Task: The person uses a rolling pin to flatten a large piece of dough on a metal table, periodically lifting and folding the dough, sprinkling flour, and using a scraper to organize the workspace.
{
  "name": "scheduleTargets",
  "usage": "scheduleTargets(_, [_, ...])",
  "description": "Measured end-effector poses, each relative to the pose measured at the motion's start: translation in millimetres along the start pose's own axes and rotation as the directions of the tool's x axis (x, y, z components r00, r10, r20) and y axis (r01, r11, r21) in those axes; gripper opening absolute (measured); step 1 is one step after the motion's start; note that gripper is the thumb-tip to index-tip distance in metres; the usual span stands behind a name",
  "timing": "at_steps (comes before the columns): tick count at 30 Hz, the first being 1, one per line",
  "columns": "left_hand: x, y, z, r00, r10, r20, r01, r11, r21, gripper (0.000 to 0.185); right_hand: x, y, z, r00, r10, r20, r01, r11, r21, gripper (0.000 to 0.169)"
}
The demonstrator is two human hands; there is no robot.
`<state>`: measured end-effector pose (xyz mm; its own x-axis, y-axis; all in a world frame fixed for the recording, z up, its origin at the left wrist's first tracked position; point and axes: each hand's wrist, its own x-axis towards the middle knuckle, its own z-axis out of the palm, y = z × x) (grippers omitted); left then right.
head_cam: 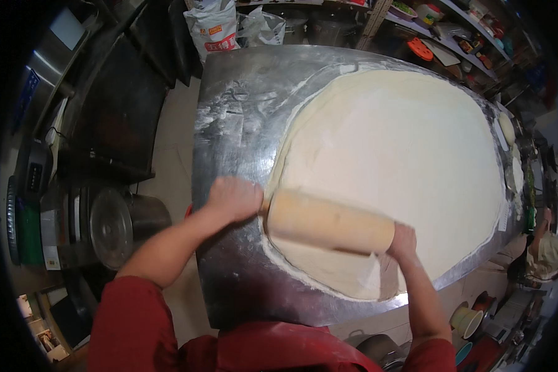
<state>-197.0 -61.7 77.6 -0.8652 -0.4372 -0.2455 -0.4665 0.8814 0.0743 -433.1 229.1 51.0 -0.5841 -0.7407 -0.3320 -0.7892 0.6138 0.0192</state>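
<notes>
A large sheet of rolled dough [390, 149] covers much of a stainless steel worktable [237, 153]. Across the near left part of the sheet lies a thick wooden rolling pin [330, 221], slightly blurred. My left hand [236, 197] is closed around its left handle, just beyond the dough's left edge. At the other end, my right hand [403, 239] grips the right side of the pin, and the handle there is hidden by the fingers. Loose flour rims the dough, and a small lifted fold shows below the pin's right end.
A printed flour sack [212, 28] stands past the table's far left corner. Crowded shelves [451, 37] line the far right. To my left is a large lidded metal pot [114, 228]. Another person [546, 253] is at the right. Dough and flour lie along the table's right end.
</notes>
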Motion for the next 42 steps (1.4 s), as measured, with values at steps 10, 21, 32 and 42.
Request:
scheduleTargets(10, [190.4,-61.9,-24.3,0.964,-0.155,-0.218,0.174,0.982,0.070,0.038,214.9,22.1,-66.7,0.979,-0.028,-0.202,-0.008,0.985,-0.172,0.023])
scheduleTargets(21, [231.4,-97.0,-23.4,0.937,-0.175,-0.302,0.194,0.980,0.036,0.040,241.5,2.3,-72.0,0.941,0.066,-0.332,-0.097,0.992,-0.079,0.024])
scheduleTargets(32, [45.2,-70.3,-12.1,1.000,-0.009,0.014,0.007,0.991,0.136,0.033,20.1,-75.8,-20.0,0.987,0.160,-0.028,-0.157,0.983,0.090,0.028])
scheduleTargets(42, [-26.2,-73.5,0.3,0.968,0.132,0.215,-0.200,0.920,0.336,0.035,-109.8,-110.8,15.0,0.995,0.089,-0.046,-0.060,0.899,0.434,0.018])
